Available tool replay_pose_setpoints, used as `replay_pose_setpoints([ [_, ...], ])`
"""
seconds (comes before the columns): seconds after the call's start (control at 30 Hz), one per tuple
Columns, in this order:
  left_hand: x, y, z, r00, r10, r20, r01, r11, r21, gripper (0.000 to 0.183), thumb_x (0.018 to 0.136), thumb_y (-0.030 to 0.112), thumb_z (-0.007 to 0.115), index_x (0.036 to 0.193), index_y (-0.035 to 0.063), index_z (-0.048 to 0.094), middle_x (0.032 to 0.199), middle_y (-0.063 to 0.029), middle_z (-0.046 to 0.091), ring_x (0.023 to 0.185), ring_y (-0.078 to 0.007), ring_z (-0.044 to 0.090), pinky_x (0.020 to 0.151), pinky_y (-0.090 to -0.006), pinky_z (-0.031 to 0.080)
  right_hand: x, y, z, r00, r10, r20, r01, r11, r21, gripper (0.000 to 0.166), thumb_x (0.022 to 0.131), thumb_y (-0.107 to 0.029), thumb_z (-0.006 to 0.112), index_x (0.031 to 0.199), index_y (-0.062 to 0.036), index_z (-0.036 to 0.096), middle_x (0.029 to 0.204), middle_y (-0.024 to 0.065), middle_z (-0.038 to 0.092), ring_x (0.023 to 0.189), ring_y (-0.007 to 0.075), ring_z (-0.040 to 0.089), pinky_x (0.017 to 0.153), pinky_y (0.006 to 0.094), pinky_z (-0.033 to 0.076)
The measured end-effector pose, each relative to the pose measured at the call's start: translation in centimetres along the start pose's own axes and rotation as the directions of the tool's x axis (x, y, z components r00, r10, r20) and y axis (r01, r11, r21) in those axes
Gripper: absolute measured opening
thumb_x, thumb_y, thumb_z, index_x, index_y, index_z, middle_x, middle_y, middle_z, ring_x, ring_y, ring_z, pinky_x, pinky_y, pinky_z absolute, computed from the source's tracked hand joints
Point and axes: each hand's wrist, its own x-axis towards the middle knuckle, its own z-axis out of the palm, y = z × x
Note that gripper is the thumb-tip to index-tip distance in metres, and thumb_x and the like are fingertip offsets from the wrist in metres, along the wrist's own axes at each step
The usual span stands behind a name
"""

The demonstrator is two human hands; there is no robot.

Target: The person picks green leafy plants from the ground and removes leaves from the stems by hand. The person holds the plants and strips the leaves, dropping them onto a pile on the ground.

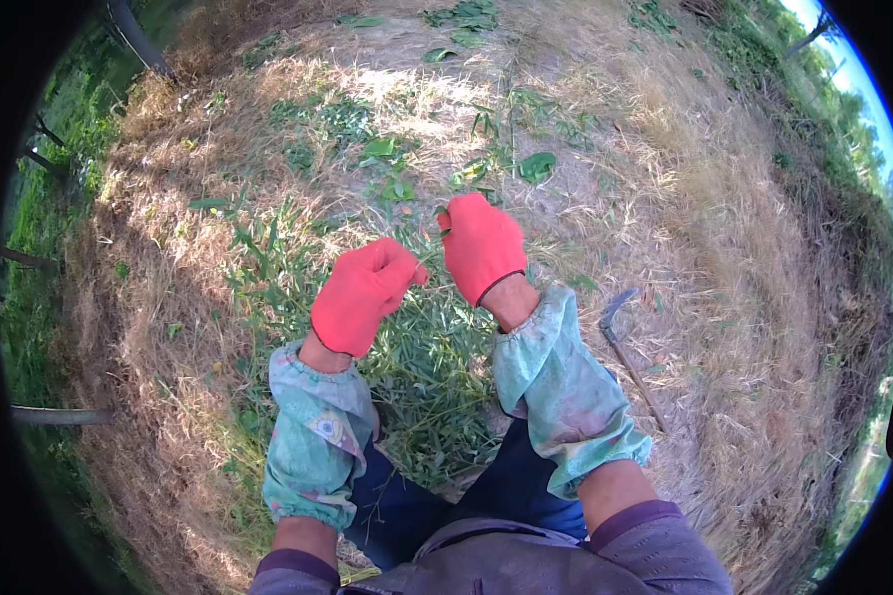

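Both my hands wear red gloves, with patterned green sleeve covers on the forearms. My left hand point(366, 297) is closed, thumb against the fingers, above a pile of cut green leafy stems point(435, 379). My right hand point(482, 245) is a little higher and to the right, curled around a thin green stem, of which a bit shows at its fingertips. A thin strand seems to run between the two hands; whether my left hand grips it I cannot tell. A sickle point(635, 368) with a wooden handle and curved metal blade lies on the ground, right of my right forearm.
Dry flattened grass point(714, 245) covers much of the ground. Loose green leaves point(537, 167) lie scattered ahead of me. A tree trunk point(138, 37) stands at the upper left, and further trunks show along the left rim. Green growth borders both sides.
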Motion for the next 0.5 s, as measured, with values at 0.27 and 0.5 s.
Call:
replay_pose_setpoints([
  [0.27, 1.5, -1.1, -0.9, 0.983, 0.101, -0.153, -0.073, 0.981, 0.179, 0.019, 0.095, 0.02, 0.062, 0.091, 0.0026, 0.069, 0.065, 0.0047, 0.05, 0.054, -0.0037, 0.041, 0.049, -0.0221, 0.031, 2.1, 3.1, -2.3, 0.934, 0.333, -0.13, -0.218, 0.82, 0.53, 0.035, 0.09, -0.017, 0.067, 0.12, -0.0007, 0.066, 0.107, 0.0154, 0.073, 0.079, 0.0243, 0.071, 0.071, 0.0366, 0.056],
  [0.5, 1.5, -1.0, 0.0, 0.97, 0.186, -0.157, -0.111, 0.911, 0.397, 0.018, 0.089, 0.02, 0.066, 0.09, 0.0036, 0.071, 0.069, -0.0003, 0.059, 0.064, -0.0087, 0.051, 0.06, -0.0277, 0.041, 1.2, 0.3, -2.8, 0.953, 0.054, 0.299, -0.279, 0.545, 0.791, 0.035, 0.09, -0.009, 0.063, 0.123, 0.0019, 0.064, 0.102, 0.0083, 0.072, 0.066, 0.012, 0.066, 0.063, 0.0272, 0.054],
])
